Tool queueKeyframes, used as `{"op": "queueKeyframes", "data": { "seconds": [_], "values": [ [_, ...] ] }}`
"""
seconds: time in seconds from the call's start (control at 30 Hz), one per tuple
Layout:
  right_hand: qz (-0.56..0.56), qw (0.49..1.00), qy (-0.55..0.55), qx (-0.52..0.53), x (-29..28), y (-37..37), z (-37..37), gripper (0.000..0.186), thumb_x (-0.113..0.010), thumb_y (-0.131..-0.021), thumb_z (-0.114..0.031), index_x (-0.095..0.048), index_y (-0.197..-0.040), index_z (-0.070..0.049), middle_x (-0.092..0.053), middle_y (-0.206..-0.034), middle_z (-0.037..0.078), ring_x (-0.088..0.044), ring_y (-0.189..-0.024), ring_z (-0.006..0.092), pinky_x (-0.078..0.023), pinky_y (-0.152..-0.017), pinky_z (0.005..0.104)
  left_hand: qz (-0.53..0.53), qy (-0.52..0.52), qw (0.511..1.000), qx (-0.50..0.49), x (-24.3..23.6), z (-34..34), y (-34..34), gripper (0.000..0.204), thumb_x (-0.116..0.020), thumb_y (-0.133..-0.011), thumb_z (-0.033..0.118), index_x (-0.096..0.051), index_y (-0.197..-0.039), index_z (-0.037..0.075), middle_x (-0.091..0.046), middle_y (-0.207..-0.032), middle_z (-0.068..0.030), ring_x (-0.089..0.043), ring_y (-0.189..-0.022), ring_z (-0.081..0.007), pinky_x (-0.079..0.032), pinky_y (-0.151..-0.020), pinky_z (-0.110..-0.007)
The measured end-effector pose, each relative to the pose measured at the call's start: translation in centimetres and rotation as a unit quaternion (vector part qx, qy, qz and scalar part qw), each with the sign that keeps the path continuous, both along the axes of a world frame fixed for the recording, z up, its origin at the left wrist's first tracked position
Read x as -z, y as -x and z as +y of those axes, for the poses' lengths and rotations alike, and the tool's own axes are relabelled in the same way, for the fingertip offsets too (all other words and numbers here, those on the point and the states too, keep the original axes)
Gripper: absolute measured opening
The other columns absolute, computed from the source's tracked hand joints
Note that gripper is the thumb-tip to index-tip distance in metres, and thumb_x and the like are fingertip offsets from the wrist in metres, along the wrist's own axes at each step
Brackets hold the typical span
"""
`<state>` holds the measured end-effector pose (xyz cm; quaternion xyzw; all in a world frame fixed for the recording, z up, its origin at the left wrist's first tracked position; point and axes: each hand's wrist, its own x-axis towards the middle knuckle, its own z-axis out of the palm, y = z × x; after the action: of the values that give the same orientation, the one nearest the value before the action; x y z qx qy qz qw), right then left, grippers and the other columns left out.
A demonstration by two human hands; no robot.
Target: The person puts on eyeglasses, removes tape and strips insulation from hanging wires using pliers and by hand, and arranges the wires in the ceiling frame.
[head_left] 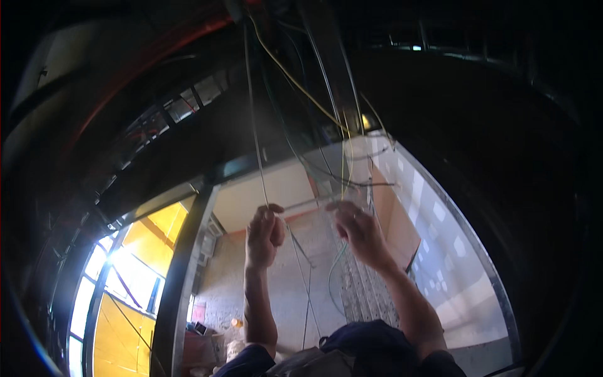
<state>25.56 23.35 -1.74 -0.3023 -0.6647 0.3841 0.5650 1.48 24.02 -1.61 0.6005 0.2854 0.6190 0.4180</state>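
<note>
**Fingers closing on hanging wires overhead**

The fingers (274,217) of the left hand (264,235) are curling shut around a thin pale wire (256,144) that is running straight up into the dark ceiling space. The right hand (359,231) is reaching up just beside it, its fingers (339,210) bending around a short light strand (314,201) that is stretching across between the two hands; whether that hand is pinching it tight cannot be told. A yellow wire (301,88) and several dark cables (326,69) are dangling above, crossing one another near a metal channel (336,94). Below the forearms, a rough floor (282,289) and a yellow window frame (125,314) are showing far beneath
</note>
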Motion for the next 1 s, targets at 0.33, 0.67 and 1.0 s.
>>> {"op": "queueKeyframes", "data": {
  "seconds": [0.33, 0.67, 1.0],
  "values": [
    [0.006, 0.993, -0.041, -0.109, -1.9, 1.3, -2.0, 0.030, -0.047, -0.105, -0.012, -0.058, -0.133, -0.004, -0.059, -0.091, 0.008, -0.056, -0.079, 0.0149, -0.048, -0.072, 0.0295, -0.010, -0.003, 1.000, 0.013, 0.1, 0.5, -0.4, 0.027, -0.040, -0.110, 0.028, -0.057, -0.113, 0.007, -0.032, -0.057, 0.0056, -0.022, -0.046, -0.0042, -0.020, -0.043, -0.024],
    [-0.029, 0.920, -0.326, 0.218, -9.3, 5.7, 4.8, 0.049, -0.064, -0.088, 0.002, -0.054, -0.135, -0.008, -0.056, -0.126, 0.021, -0.058, -0.113, 0.0384, -0.055, -0.090, 0.0435, 0.002, -0.002, 1.000, -0.014, -0.3, 1.5, -0.5, 0.027, -0.043, -0.109, 0.031, -0.056, -0.115, 0.008, -0.029, -0.058, 0.0067, -0.021, -0.048, -0.0040, -0.020, -0.044, -0.024],
    [0.100, 0.952, -0.240, 0.160, -9.8, 4.9, 1.6, 0.016, -0.069, -0.090, -0.003, -0.068, -0.106, -0.003, -0.073, -0.093, 0.014, -0.073, -0.083, 0.0264, -0.059, -0.071, 0.0344, 0.097, -0.003, 0.977, -0.189, -1.5, 0.7, 1.1, 0.028, -0.045, -0.108, 0.031, -0.057, -0.115, 0.006, -0.035, -0.060, 0.0064, -0.028, -0.050, -0.0032, -0.024, -0.045, -0.022]
  ]
}}
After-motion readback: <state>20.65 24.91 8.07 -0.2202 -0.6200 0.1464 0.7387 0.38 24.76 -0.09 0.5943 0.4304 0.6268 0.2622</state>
